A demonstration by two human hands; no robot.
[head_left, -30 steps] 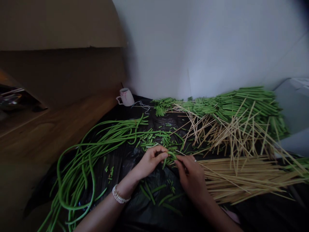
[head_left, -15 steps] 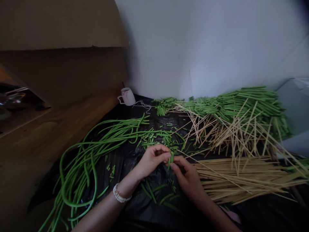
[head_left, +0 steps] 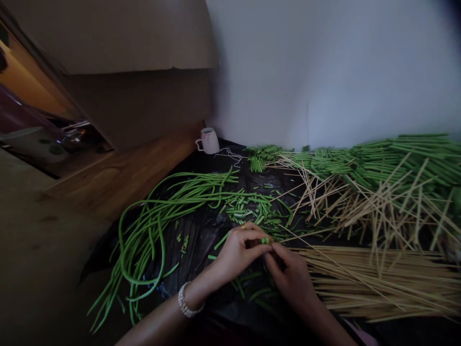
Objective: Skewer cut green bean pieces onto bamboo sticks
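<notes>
Bean pieces (head_left: pixel 265 240) sit around 5 o'clock in my feed, left hand (head_left: pixel 237 247) with its grip pinched on them, right hand (head_left: pixel 291 273) alongside but can't tell if clamped, so I reckon I'm bunching and next calls for evening the ends.

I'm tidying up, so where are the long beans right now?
In the head view, the long beans lie in a curved bundle, mostly on the black plastic, left of the left hand, with the mug beyond their far end.
</notes>
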